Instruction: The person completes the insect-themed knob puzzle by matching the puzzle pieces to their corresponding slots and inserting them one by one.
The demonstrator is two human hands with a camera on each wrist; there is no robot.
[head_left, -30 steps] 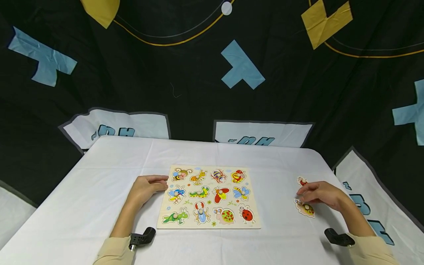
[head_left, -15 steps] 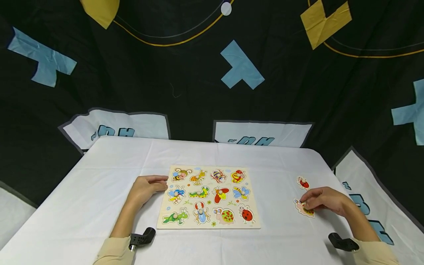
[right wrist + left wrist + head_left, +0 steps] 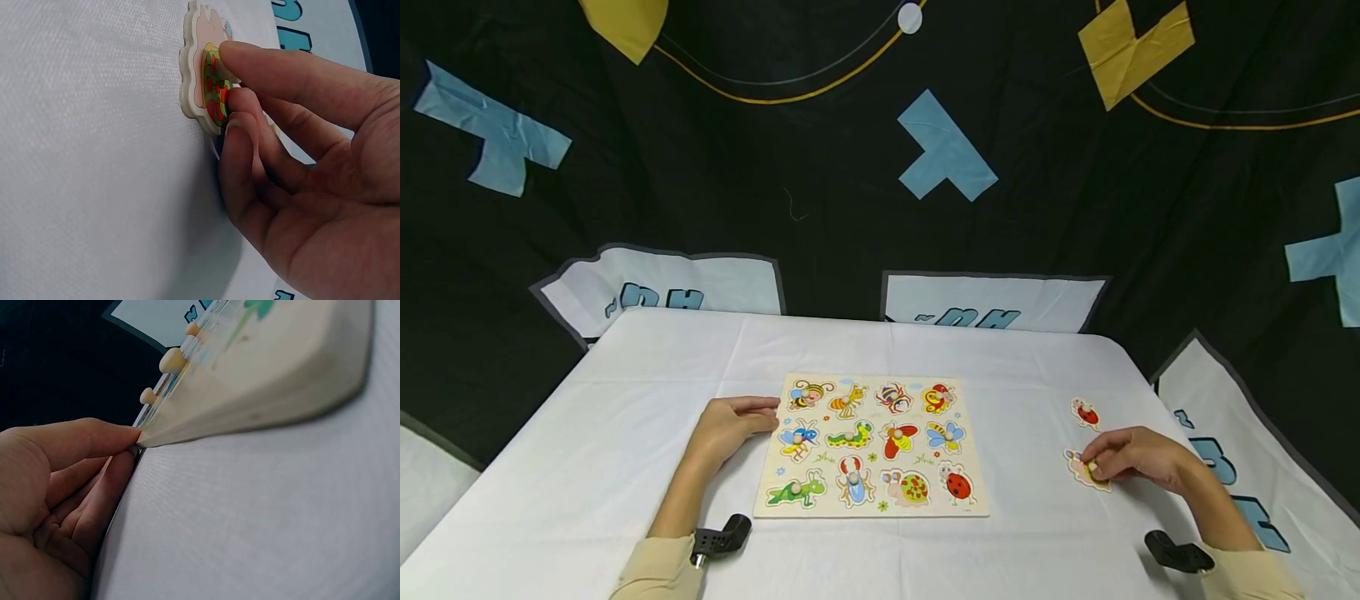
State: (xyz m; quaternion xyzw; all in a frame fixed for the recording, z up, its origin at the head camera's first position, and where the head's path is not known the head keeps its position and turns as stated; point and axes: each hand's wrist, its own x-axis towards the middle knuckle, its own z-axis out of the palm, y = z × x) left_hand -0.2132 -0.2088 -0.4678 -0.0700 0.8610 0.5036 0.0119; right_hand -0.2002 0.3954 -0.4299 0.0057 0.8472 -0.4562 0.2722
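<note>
A wooden insect puzzle board (image 3: pixel 775 457) lies on the white table, with pictured pieces across it. My left hand (image 3: pixel 726 432) pinches its left edge; in the left wrist view the thumb is on top of the board corner (image 3: pixel 281 387) with a finger below. Off to the right, my right hand (image 3: pixel 1142 457) pinches the small knob of a snail puzzle piece (image 3: pixel 1077 468). Seen from the right wrist, the fingers partly cover the snail piece (image 3: pixel 203 78) and its knob; whether it touches the cloth is hard to tell.
A small ladybug puzzle piece (image 3: pixel 1086 412) lies just beyond the right hand. Wooden knobs (image 3: pixel 172 360) stick up from the board. White cloth (image 3: pixel 1022 467) separates the board from the loose pieces. A black curtain (image 3: pixel 842 225) hangs behind the table.
My right hand has shifted slightly down and right, from over both loose pieces onto the snail piece's knob, uncovering the ladybug piece. The left hand has stayed at the board's edge.
</note>
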